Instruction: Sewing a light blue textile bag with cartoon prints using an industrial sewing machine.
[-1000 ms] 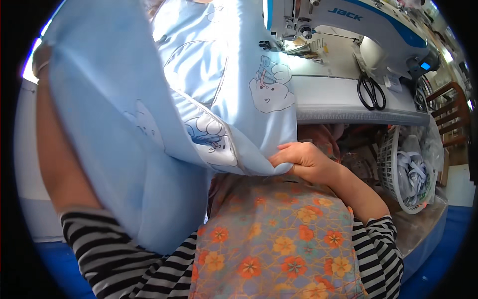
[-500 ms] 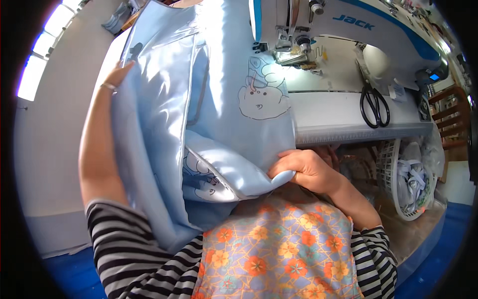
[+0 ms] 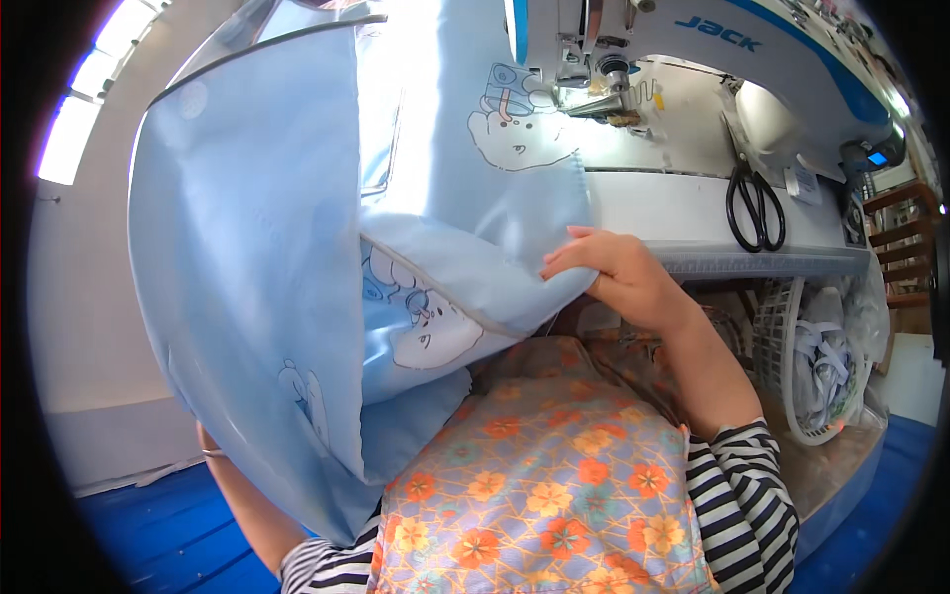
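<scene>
A large sheet of light blue fabric with white cartoon bear prints hangs over the table edge and down across my lap. My right hand pinches its folded edge at the front of the sewing table, thumb beneath and fingers on top. At the lower left, my left wrist shows beside the hanging cloth; the fingers are hidden behind it. The fabric's left part bulges out wide, with a grey-trimmed upper edge. Part of it lies near the presser foot of the sewing machine.
Black-handled scissors lie on the white sewing table, right of the fabric. Below the table's right end stands a white plastic basket holding pale strips. A wooden chair is at the far right.
My left hand has come down from the upper left to behind the cloth, and the fabric's left part has swung outward. My right hand has moved slightly up and right, still gripping the edge.
</scene>
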`<state>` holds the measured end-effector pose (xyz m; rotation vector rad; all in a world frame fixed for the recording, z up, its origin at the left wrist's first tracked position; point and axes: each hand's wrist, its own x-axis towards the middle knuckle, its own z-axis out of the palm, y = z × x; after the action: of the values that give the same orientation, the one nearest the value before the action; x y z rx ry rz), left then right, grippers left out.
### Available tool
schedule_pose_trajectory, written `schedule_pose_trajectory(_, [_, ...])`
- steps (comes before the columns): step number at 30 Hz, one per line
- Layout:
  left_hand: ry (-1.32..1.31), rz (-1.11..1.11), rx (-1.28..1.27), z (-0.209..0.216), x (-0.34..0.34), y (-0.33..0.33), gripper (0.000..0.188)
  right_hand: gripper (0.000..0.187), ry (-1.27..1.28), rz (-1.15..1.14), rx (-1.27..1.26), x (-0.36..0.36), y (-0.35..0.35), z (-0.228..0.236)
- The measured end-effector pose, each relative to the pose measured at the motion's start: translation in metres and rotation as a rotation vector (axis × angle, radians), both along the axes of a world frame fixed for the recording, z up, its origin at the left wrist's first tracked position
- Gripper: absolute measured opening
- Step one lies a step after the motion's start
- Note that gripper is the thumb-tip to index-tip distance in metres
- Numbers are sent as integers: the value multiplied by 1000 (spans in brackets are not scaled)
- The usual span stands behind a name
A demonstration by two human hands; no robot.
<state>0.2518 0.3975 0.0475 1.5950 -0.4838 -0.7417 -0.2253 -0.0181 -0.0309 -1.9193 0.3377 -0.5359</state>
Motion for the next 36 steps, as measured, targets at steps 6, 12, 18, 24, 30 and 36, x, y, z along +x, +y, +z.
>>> schedule_pose_trajectory(6, [-172, -77, 109, -11, -68, 4, 59, 21, 50, -74, -168, 10, -11, 5])
schedule_pose_trajectory(12, [-414, -32, 78, 3, -84, -31, 53, 21, 72, -92, -253, 18, -34, 7])
schedule_pose_trajectory(18, [-489, 372, 53, 58, -71, -111, 53, 21, 47, -153, -373, 25, -60, -2])
schedule_pose_trajectory(24, [-570, 222, 71, 108, -54, -193, 65, 36, 25, -293, -759, 42, -57, 0])
schedule_pose_trajectory(30, [-843, 122, 93, 161, -22, -229, 61, 48, -190, -368, -1040, 67, -34, 10])
schedule_pose_trajectory(36, [-1656, 151, 244, 195, 58, -253, 56, 40, -148, -80, -409, 35, -38, 9])
